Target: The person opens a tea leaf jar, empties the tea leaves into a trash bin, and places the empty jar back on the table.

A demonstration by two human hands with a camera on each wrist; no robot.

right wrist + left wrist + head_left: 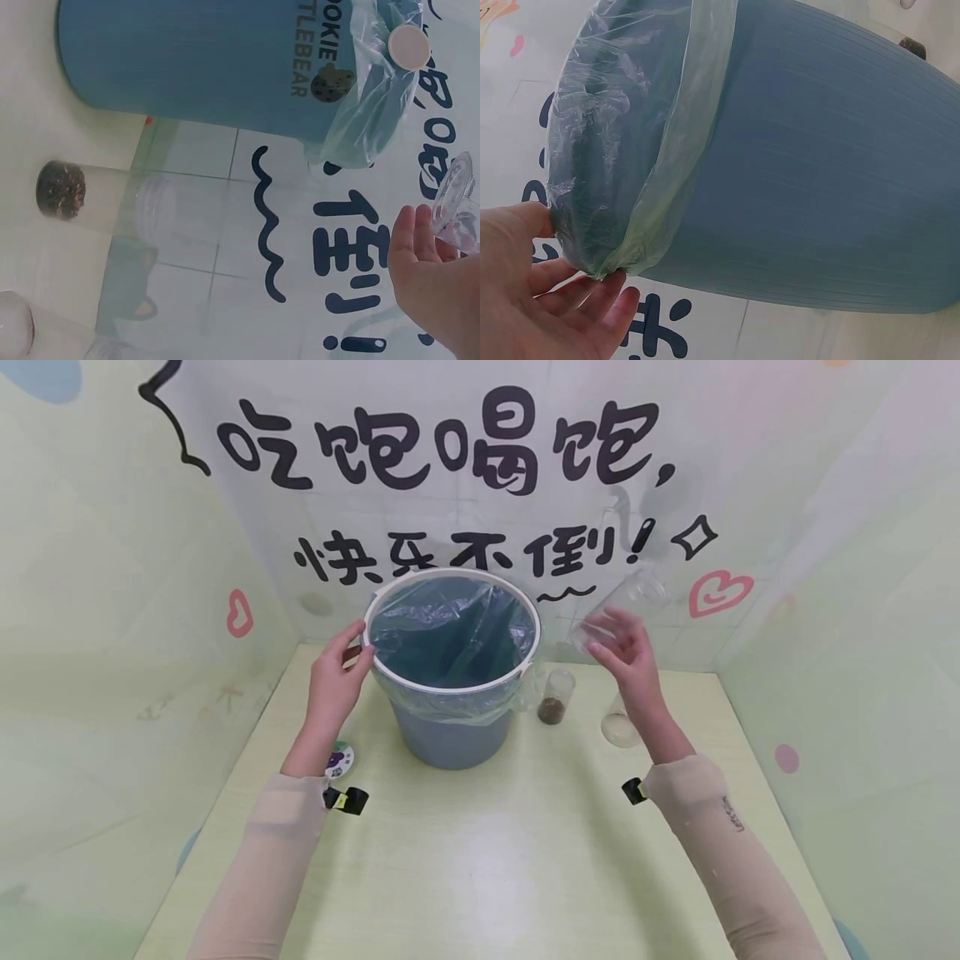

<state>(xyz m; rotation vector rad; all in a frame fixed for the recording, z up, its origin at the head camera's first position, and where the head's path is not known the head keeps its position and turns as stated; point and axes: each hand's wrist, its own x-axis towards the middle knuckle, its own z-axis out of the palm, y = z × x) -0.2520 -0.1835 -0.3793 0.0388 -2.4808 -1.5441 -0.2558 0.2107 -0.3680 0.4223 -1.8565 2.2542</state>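
A blue trash can (453,743) with a white rim and a translucent green liner bag (457,703) folded over its edge stands on the table. My left hand (337,681) grips the can's rim at its left side, thumb and fingers around the edge. In the left wrist view, the fingertips (611,285) press against the gathered liner. Right of the can, my right hand (633,664) holds a clear, see-through jar (637,597) tilted above the table. The right wrist view catches only one round end of this jar (456,196).
A small clear jar with dark brown contents (553,706) stands just right of the can. Beyond it, below my right hand, is another clear jar with a pale bottom (621,729). A round printed disc (342,760) lies by my left wrist. Printed walls enclose the table (480,860).
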